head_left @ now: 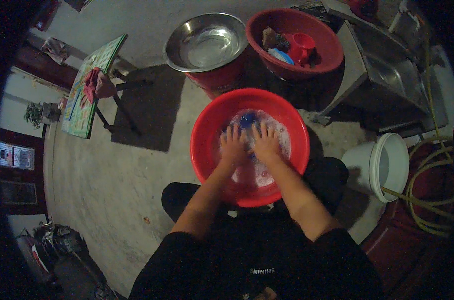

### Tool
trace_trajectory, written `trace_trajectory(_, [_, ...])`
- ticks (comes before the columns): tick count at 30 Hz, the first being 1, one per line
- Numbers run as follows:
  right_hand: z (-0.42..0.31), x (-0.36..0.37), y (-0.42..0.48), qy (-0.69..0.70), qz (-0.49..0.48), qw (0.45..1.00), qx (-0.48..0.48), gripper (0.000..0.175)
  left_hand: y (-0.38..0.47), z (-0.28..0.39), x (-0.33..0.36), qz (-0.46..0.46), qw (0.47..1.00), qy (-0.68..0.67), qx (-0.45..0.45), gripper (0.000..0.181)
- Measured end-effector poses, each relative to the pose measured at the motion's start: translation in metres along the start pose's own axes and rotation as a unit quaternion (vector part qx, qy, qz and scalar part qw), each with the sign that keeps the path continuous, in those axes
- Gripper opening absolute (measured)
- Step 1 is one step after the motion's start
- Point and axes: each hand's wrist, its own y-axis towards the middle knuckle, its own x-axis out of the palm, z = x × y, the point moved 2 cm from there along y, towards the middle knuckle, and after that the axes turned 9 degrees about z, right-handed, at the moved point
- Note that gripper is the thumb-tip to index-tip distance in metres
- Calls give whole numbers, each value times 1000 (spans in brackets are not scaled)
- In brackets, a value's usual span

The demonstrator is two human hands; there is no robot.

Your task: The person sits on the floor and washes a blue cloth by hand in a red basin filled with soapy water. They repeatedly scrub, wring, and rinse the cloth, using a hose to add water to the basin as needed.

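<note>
A red plastic basin [249, 98] with foamy, soapy water [263, 179] stands between my knees. Both hands are over the water, fingers spread and pointing away from me. My left hand [233, 144] is at the left of the foam, and my right hand [266, 143] lies just right of it, the two apart. Just beyond my fingertips a dark blue item [248, 119], perhaps cloth, shows in the suds; a bit more blue shows between my wrists. Whether my palms press on something under the foam is hidden. Neither hand visibly grips anything.
Beyond the basin stand a steel bowl [179, 63] on a red tub and a darker red basin [257, 47] holding a red mug [302, 47] and a blue-and-white brush [281, 56]. A white bucket [356, 161] with a hose [412, 198] is at right, a folding table [80, 112] at left.
</note>
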Motion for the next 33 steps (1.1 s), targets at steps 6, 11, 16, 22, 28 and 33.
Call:
trace_trajectory(6, [-1,-9,9,-32,-46,998,-9,67,4,-9,32,62,996,-61,32,76])
trace_trajectory(11, [25,-31,34,168,-111,973,112,59,19,-20,-21,-79,969,-206,-109,75])
trace_trajectory(16, [27,12,7,197,112,954,197,62,-9,-15,-7,-112,862,-361,-339,76])
trace_trajectory(22, [-36,-8,-8,531,-20,825,193,38,0,6,-36,-177,279,-818,-471,66])
trace_trajectory(28, [-98,-98,-42,399,62,915,21,36,-11,3,-15,-73,228,-904,-355,57])
trace_trajectory(33, [-55,-74,-9,334,149,928,73,33,-10,19,12,-54,168,-908,-379,50])
